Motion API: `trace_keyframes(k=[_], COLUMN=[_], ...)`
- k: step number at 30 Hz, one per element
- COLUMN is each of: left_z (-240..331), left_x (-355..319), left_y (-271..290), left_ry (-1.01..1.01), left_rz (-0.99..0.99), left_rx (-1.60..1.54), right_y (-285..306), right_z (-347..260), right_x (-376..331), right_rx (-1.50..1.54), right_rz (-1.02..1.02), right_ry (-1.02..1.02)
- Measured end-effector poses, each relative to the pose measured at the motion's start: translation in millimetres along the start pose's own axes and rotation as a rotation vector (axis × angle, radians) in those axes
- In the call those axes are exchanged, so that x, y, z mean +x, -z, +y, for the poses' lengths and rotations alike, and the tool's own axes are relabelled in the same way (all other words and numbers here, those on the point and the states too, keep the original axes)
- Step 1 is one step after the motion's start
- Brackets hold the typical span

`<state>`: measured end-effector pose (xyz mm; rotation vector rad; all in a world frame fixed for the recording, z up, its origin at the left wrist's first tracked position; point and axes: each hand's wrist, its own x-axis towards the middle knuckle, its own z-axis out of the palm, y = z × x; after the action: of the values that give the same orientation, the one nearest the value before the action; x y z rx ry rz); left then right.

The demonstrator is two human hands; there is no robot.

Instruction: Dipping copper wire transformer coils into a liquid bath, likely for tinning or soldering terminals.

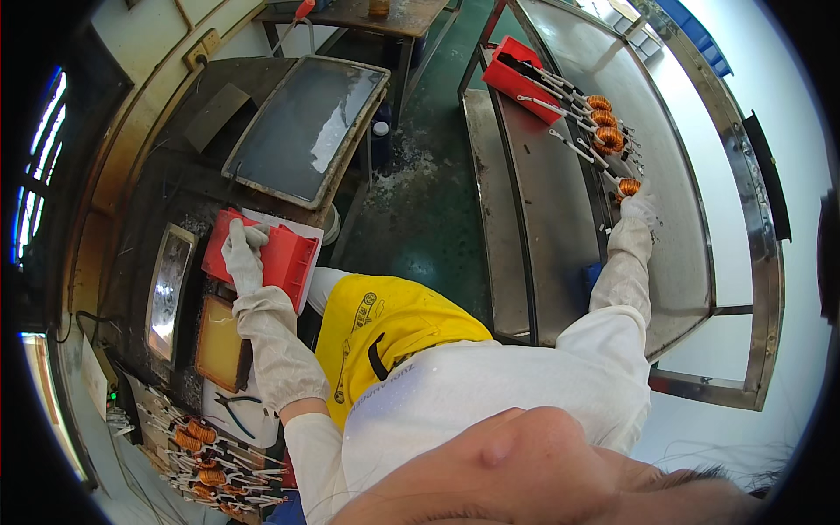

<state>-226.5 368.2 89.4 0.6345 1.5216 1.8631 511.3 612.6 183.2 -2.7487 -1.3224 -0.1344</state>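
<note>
Left hand: the gloved left hand (241, 249) lies flat on top of a red bin (262, 254), fingers together and spread over its upper edge; whether they curl round the rim is hidden from here.
Red bin: it sits on the dark, grimy table (175, 175) at the person's left, just below a large grey metal tray (306, 127); what is inside cannot be seen.
Right hand: the gloved right hand (639, 207) is stretched out to the steel table (560, 201) on the right, right against a copper coil (627, 186). Closed on it or only touching? I cannot tell, the fingers are too small and bunched.
Coils: more copper coils (604, 122) line up beyond it with white leads, running toward a second red bin (516, 70).
Lower left: a heap of coils (201, 464) and blue-handled pliers (236, 407), partly cut off by the rim.
Foreground: a yellow apron (385, 332); blurred skin fills the bottom edge.
</note>
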Motion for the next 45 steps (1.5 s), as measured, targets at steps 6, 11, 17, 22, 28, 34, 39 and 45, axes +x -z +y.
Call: trace_keyframes(k=[6,11,17,22,28,34,39,45], left_z=[2.5,3.3,2.5,3.7,2.1,-3.2,1.2,-1.7], left_x=[0.3,-2.5,-2.7,-4.4,-2.2,0.4,-0.7,-1.7], left_y=[-6.3,-0.8,-1.2,-5.1,-0.8,5.6,-1.8,6.7], left_ry=[0.009,0.015,-0.012,-0.021,0.009,-0.017,-0.011,-0.011], left_rz=[0.006,0.038,0.032,0.033,0.023,0.001,0.014,0.029], left_rx=[-0.001,0.045,0.032,0.047,0.009,-0.037,-0.013,-0.003], right_y=[-30.8,-18.0,-35.8,-42.9,-36.2,-60.4,-67.1,-8.7], right_z=[9.4,-34.6,-66.7,-79.0,-43.7,6.5,14.8,-32.7], right_x=[7.1,-14.5,14.6,36.2,60.7,71.8,61.1,64.2], right_rx=[0.289,0.313,0.374,0.418,0.351,0.54,1.278,1.532], right_rz=[0.222,0.182,0.197,0.142,0.221,0.376,-0.105,-0.085], right_ry=[0.023,-0.002,0.133,0.095,0.287,-0.193,-0.419,-0.056])
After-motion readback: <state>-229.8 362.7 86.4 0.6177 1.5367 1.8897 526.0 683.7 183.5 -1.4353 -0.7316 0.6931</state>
